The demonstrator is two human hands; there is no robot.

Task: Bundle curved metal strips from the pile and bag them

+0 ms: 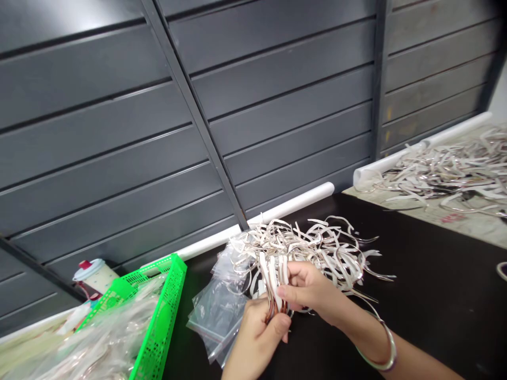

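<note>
My left hand [257, 333] is closed around the lower end of a bunch of thin curved strips [272, 277], white on some faces and shiny brown on others. The bunch stands roughly upright between my hands. My right hand [308, 289] pinches the right side of the same bunch, its thumb across the front. Just behind my hands spreads a loose pile of similar strips [317, 240] on the black tabletop [400, 311]. Clear plastic bags [219, 311] lie flat to the left of the bunch, partly hidden by my left hand.
A bright green basket [158, 322] at the left holds filled clear bags [99, 332]. Behind it stands a cup with a pale lid [95, 274]. White tubes [293, 203] run along the grey panelled wall [277, 105]. More strips [451, 174] cover a surface at the right.
</note>
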